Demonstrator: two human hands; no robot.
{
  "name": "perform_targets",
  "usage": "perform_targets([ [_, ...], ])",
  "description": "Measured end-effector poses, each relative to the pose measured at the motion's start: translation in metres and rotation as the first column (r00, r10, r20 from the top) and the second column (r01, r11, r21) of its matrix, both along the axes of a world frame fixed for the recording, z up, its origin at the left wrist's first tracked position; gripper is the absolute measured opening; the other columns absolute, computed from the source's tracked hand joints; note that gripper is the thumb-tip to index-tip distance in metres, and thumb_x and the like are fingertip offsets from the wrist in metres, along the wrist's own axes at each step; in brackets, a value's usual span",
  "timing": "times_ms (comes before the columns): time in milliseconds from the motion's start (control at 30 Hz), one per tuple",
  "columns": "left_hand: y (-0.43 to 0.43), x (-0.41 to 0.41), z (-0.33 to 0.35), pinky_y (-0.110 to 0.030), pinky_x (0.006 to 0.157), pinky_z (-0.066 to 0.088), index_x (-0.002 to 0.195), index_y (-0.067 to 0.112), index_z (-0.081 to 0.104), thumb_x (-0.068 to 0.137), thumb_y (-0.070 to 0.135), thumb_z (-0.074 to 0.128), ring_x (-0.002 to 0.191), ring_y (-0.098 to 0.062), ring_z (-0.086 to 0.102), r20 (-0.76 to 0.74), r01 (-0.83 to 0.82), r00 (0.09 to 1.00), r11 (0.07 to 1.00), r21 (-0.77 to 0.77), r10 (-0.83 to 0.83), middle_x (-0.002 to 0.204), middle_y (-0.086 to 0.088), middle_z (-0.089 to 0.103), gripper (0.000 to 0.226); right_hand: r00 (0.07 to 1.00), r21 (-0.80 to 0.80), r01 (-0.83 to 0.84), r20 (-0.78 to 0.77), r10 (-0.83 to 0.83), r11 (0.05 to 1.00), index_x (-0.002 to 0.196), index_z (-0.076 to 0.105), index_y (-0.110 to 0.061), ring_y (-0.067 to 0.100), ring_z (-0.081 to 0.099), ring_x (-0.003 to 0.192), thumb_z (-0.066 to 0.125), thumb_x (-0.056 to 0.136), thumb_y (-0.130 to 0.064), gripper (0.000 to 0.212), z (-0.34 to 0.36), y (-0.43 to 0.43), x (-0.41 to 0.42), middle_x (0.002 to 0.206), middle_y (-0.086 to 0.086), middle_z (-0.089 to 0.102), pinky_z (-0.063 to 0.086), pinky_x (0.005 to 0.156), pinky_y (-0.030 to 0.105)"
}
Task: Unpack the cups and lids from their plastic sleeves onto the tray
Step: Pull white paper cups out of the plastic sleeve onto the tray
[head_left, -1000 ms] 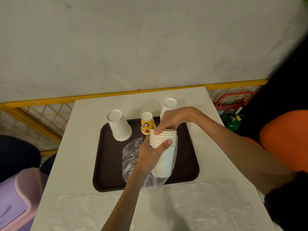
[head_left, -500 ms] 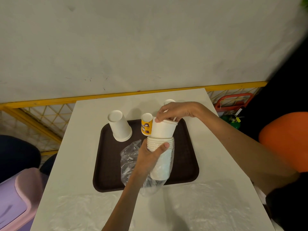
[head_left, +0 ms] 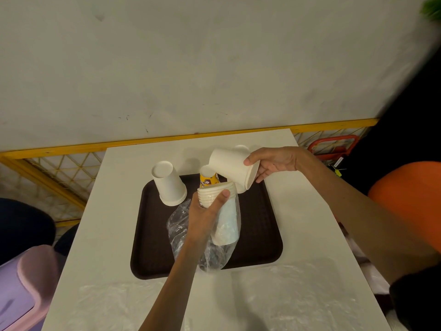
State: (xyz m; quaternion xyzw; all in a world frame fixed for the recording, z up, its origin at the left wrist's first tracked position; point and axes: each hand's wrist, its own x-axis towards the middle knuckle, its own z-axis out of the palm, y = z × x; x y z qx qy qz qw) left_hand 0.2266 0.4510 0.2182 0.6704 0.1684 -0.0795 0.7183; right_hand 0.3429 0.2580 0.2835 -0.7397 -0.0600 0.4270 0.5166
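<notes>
Table (head_left: 310, 223), tray (head_left: 257, 225); cups (head_left: 214, 193) inside plastic sleeve (head_left: 179, 225)

The tray (head_left: 261, 225) is bare at right; upturned cups (head_left: 170, 185) crowd its far edge.

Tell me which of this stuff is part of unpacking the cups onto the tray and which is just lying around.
Job: stack of cups in its plastic sleeve, gripped by the left hand; single white cup in the right hand; brown tray; upturned white cup and yellow cup on it.
Lying about: purple bin; red frame; orange object.
</notes>
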Motion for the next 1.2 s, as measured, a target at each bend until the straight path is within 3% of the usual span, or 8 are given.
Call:
perform_targets([
  [133, 0.000, 0.003, 0.001, -0.042, 0.094, 0.052, 0.129, 0.015, 0.047, 0.049, 0.057, 0.073, 0.106, -0.021, 0.062, 0.001, 0.002, 1.000, 1.000, 0.027, -0.002, 0.118, -0.006, 0.062, 0.094, 0.948, 0.224, 0.293, 0.055, -0.313, 0.929, 0.117, 0.052, -0.015, 0.016, 0.065, 0.096, 0.076, 0.049, -0.036, 0.075, -0.004, -0.007, 0.008, 0.108, 0.004, 0.063, 0.056, 0.079, 0.025],
  [267, 0.002, 0.002, -0.004, -0.044, 0.095, 0.051, 0.131, 0.015, 0.045, 0.049, 0.056, 0.071, 0.107, -0.022, 0.061, -0.020, 0.014, 1.000, 0.999, 0.053, -0.013, 0.120, -0.006, 0.061, 0.095, 0.771, 0.297, 0.557, 0.163, -0.616, 0.776, 0.136, 0.039, -0.013, 0.021, 0.051, 0.120, 0.070, 0.081, -0.013, 0.064, -0.017, -0.005, 0.022, 0.126, 0.004, 0.050, 0.045, 0.096, 0.032],
  [400, 0.005, 0.005, -0.010, -0.042, 0.094, 0.051, 0.129, 0.016, 0.045, 0.050, 0.054, 0.070, 0.107, -0.022, 0.061, -0.041, 0.015, 0.999, 0.998, 0.061, -0.013, 0.119, -0.005, 0.061, 0.091, 0.640, 0.283, 0.659, 0.275, -0.717, 0.697, 0.134, 0.041, -0.012, 0.015, 0.050, 0.108, 0.074, 0.078, -0.012, 0.064, -0.030, 0.005, 0.030, 0.122, 0.001, 0.051, 0.042, 0.072, 0.018],
  [533, 0.006, 0.010, -0.013, -0.036, 0.091, 0.051, 0.129, 0.017, 0.045, 0.056, 0.049, 0.069, 0.106, -0.020, 0.061, -0.049, 0.030, 0.998, 0.998, 0.061, -0.027, 0.118, -0.003, 0.060, 0.083, 0.610, 0.227, 0.691, 0.327, -0.722, 0.687, 0.133, 0.038, -0.009, 0.015, 0.049, 0.108, 0.079, 0.071, -0.005, 0.075, -0.052, 0.014, 0.035, 0.124, 0.003, 0.050, 0.045, 0.084, 0.025],
  [833, 0.003, 0.014, -0.022, -0.031, 0.086, 0.052, 0.127, 0.018, 0.045, 0.053, 0.051, 0.071, 0.104, -0.018, 0.062, -0.053, 0.051, 0.997, 0.998, 0.037, -0.049, 0.117, -0.002, 0.061, 0.085, 0.691, 0.070, 0.639, 0.385, -0.612, 0.766, 0.137, 0.025, -0.013, 0.023, 0.045, 0.123, 0.084, 0.068, -0.012, 0.091, -0.091, 0.025, 0.033, 0.134, 0.006, 0.044, 0.042, 0.101, 0.039],
  [933, 0.002, 0.013, -0.023, -0.027, 0.081, 0.052, 0.127, 0.018, 0.045, 0.055, 0.048, 0.070, 0.102, -0.017, 0.062, -0.053, 0.061, 0.997, 0.998, 0.030, -0.060, 0.115, -0.002, 0.061, 0.082, 0.688, 0.091, 0.637, 0.382, -0.618, 0.765, 0.142, 0.019, -0.017, 0.024, 0.038, 0.130, 0.084, 0.068, -0.017, 0.098, -0.095, 0.023, 0.029, 0.144, 0.006, 0.035, 0.037, 0.103, 0.035],
  [1100, -0.001, 0.011, -0.023, -0.022, 0.075, 0.051, 0.124, 0.020, 0.045, 0.054, 0.049, 0.069, 0.099, -0.014, 0.062, -0.048, 0.101, 0.994, 0.994, 0.034, -0.099, 0.112, 0.000, 0.061, 0.080, 0.475, 0.215, 0.683, 0.595, -0.648, 0.698, 0.144, 0.025, -0.018, 0.018, 0.032, 0.135, 0.082, 0.071, -0.028, 0.094, -0.073, 0.024, 0.024, 0.148, 0.004, 0.031, 0.033, 0.109, 0.033],
  [1200, -0.004, 0.009, -0.022, -0.027, 0.079, 0.053, 0.122, 0.020, 0.046, 0.054, 0.049, 0.070, 0.099, -0.016, 0.063, -0.041, 0.139, 0.990, 0.989, 0.051, -0.137, 0.112, 0.000, 0.062, 0.077, 0.348, 0.259, 0.612, 0.760, -0.549, 0.747, 0.132, 0.045, -0.017, 0.012, 0.045, 0.116, 0.081, 0.073, -0.029, 0.070, -0.051, 0.032, 0.016, 0.132, 0.001, 0.048, 0.038, 0.093, 0.020],
])
